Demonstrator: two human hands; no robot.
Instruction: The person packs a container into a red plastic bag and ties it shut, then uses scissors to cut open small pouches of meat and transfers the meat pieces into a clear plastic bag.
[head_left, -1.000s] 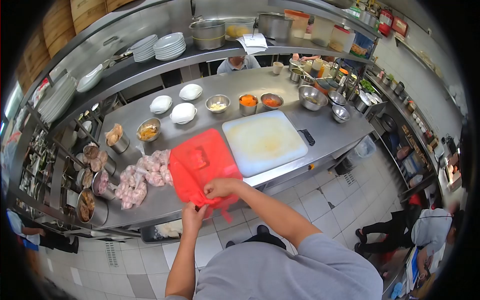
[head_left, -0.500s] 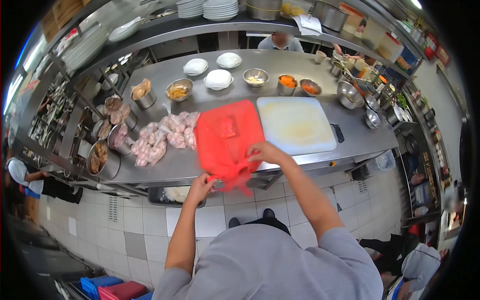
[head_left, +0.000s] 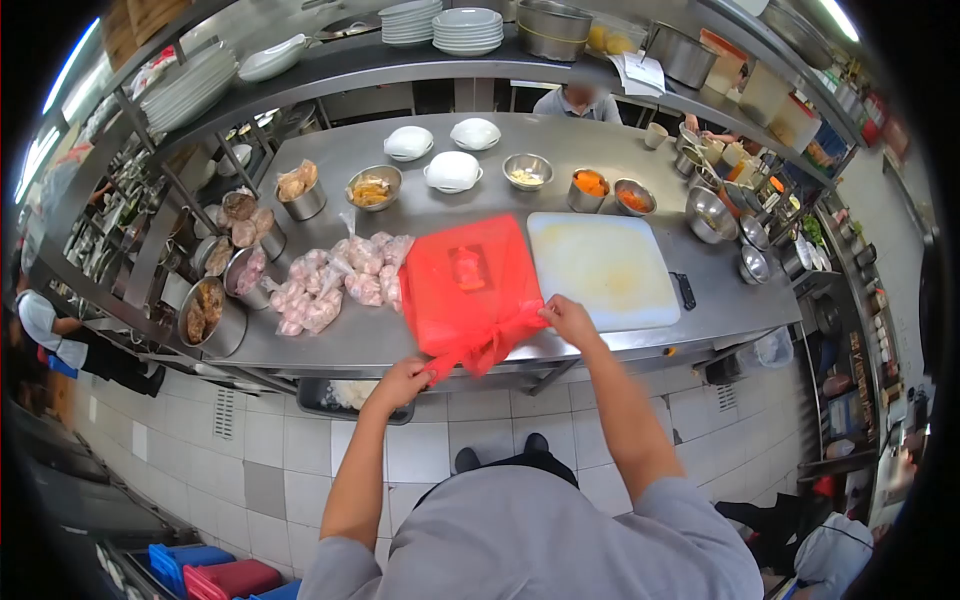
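Note:
A red plastic bag [head_left: 465, 270] lies on the steel counter, its top gathered into a knot at the front edge. My left hand [head_left: 398, 385] is closed on one end of the bag, just past the counter's edge. The other end is pinched in my right hand [head_left: 568, 320], near the lower left corner of the white cutting board [head_left: 605, 270]. Between my hands the bag's ends are stretched sideways. Left of it, touching or nearly so, lie clear bags of pale pink pieces [head_left: 370, 265].
A knife [head_left: 684, 290] with a dark handle lies right of the board. Steel pots of meat [head_left: 213, 318] stand at the left. White bowls [head_left: 453, 172] and steel bowls of food [head_left: 375, 187] line the back. A person [head_left: 578, 102] is across the counter. Below sits a dark tub [head_left: 318, 398].
My hands have moved apart, the right one outward to the right, pulling the bag's ends tighter across the knot. The camera view has shifted slightly.

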